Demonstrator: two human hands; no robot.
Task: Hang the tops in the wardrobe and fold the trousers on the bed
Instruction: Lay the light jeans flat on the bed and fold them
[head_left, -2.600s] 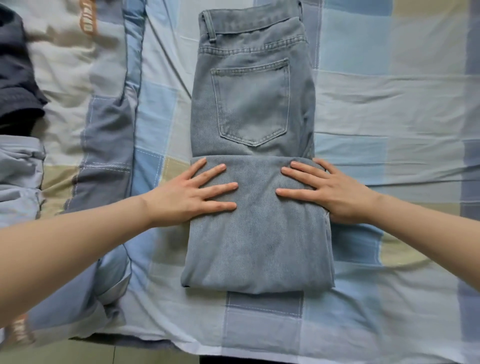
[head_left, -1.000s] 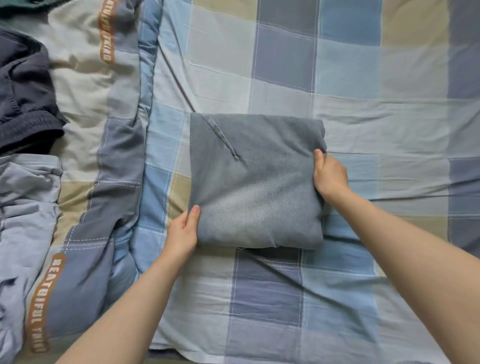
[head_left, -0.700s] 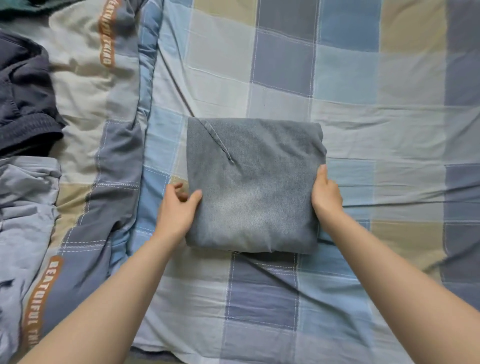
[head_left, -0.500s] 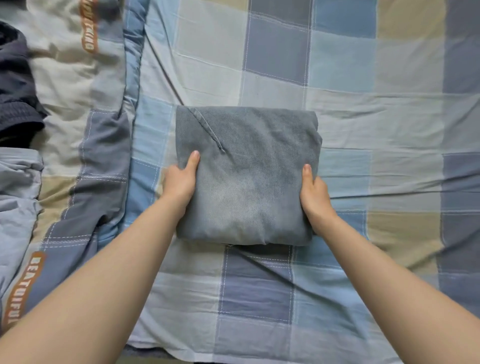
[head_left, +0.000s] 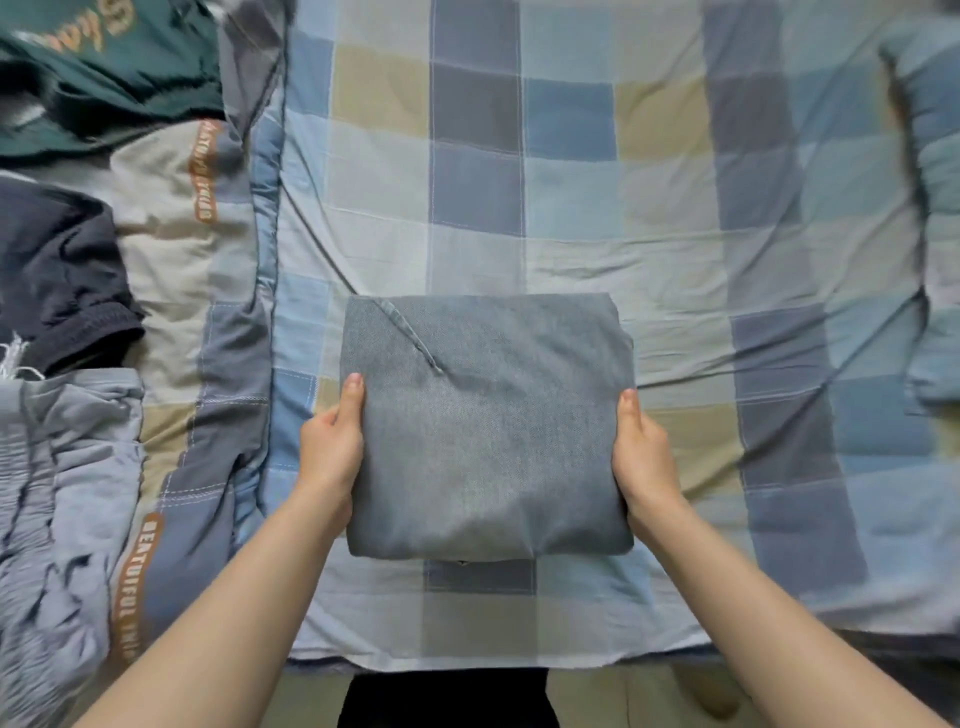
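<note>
The grey-blue jeans (head_left: 485, 426) are folded into a thick square bundle in the middle of the checked bed sheet (head_left: 571, 218). My left hand (head_left: 332, 447) grips the bundle's left edge, thumb on top and fingers hidden underneath. My right hand (head_left: 641, 452) grips the right edge the same way. At the far left lie a dark green top (head_left: 104, 67) with printed lettering, a dark navy garment (head_left: 57, 280) and a crumpled light grey-blue garment (head_left: 57, 493).
A folded checked quilt (head_left: 208, 260) with orange lettered strips runs down the left side under the loose clothes. A matching pillow (head_left: 935, 208) lies at the right edge. The bed's near edge and the floor (head_left: 623, 696) show at the bottom.
The jeans went from a long half-fold pressed by flat hands to a square bundle. Both hands now grip its sides, and the view has pulled back, showing more of the bed.
</note>
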